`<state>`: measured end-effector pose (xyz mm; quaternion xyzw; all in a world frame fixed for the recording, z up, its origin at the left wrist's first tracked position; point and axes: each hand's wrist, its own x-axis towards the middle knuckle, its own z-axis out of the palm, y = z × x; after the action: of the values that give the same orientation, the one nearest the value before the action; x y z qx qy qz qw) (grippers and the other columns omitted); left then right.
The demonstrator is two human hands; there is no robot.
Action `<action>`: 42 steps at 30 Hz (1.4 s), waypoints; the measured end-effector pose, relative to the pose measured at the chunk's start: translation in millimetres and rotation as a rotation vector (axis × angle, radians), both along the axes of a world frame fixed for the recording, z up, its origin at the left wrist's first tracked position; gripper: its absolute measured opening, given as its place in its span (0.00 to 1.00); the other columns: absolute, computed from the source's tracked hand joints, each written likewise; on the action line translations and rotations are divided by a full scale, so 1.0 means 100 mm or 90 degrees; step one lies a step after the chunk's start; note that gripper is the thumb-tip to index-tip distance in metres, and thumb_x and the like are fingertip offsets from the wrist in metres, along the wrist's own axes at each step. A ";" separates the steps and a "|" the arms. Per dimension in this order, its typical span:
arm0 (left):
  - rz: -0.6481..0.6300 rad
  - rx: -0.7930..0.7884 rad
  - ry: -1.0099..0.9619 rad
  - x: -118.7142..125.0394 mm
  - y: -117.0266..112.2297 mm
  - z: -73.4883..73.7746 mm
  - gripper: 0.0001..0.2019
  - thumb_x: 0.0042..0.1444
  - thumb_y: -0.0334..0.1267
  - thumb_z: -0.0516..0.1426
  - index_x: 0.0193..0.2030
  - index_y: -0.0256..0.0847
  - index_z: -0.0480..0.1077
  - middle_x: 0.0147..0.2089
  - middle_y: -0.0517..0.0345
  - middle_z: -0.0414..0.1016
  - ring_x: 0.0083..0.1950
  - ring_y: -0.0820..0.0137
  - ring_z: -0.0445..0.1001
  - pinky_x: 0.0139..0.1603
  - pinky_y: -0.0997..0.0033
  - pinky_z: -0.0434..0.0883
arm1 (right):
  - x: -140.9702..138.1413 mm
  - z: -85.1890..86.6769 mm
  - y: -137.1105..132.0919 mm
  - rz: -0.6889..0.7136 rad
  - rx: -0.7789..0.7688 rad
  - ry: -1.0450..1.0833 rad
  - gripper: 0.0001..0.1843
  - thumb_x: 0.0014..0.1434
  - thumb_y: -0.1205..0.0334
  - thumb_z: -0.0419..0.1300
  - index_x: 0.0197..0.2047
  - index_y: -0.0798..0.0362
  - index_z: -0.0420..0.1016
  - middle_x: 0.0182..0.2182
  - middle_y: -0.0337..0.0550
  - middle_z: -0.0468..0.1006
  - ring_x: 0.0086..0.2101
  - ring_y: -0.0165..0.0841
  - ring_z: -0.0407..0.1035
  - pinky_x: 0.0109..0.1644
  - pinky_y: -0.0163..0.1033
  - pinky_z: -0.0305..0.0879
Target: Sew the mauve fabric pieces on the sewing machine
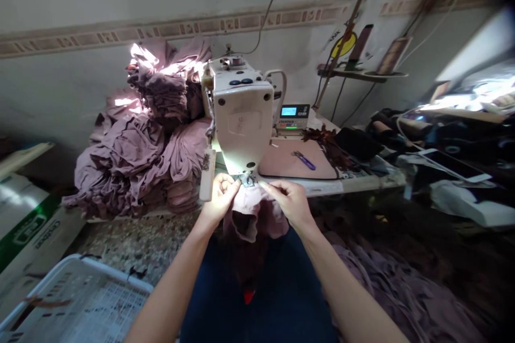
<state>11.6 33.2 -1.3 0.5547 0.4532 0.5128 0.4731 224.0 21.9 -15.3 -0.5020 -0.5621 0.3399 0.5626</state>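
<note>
A mauve fabric piece [246, 202] lies under the presser foot [248, 180] of a white sewing machine [243, 123], its lower part hanging over my lap. My left hand [220, 193] pinches the cloth's edge just left of the foot. On the right side, my right hand [287, 196] grips the same cloth between thumb and fingers, close to the foot. An opening shows in the hanging part of the cloth. The needle tip is too small to make out.
Piled mauve garments [137, 144] stand left of the machine. Purple-handled thread snips [304, 160] lie on a pinkish mat [281, 163], before a lit control panel [293, 115]. A white basket [116, 273] sits lower left; more cloth [394, 284] lies lower right. Thread cones [394, 56] stand behind.
</note>
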 end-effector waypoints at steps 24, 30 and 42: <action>0.617 0.169 0.626 -1.90 0.26 1.11 0.10 0.64 0.41 0.64 0.42 0.34 0.80 0.34 0.61 0.74 0.37 0.68 0.73 0.48 0.68 0.73 | 0.42 -0.61 -0.80 0.139 -0.282 0.093 0.34 0.54 0.28 0.72 0.26 0.54 0.78 0.20 0.37 0.68 0.22 0.30 0.60 0.26 0.36 0.58; 0.582 0.411 0.449 -1.44 -0.25 1.04 0.10 0.68 0.43 0.62 0.45 0.37 0.76 0.40 0.57 0.78 0.37 0.69 0.75 0.40 0.67 0.72 | 1.28 -0.22 -0.89 0.040 -0.251 -0.149 0.29 0.55 0.31 0.72 0.25 0.51 0.81 0.23 0.42 0.76 0.26 0.36 0.68 0.30 0.40 0.63; 0.178 0.016 0.155 -0.18 -1.24 -0.21 0.11 0.68 0.47 0.65 0.46 0.42 0.81 0.36 0.55 0.86 0.34 0.64 0.84 0.36 0.69 0.80 | 0.08 -0.37 -1.21 0.136 -0.210 -0.020 0.19 0.57 0.42 0.75 0.36 0.51 0.88 0.31 0.48 0.87 0.30 0.41 0.79 0.30 0.39 0.72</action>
<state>-6.3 -91.0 -22.4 0.5502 0.5731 0.5084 0.3322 232.5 -99.0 -52.2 -0.5298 -0.5581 0.4771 0.4245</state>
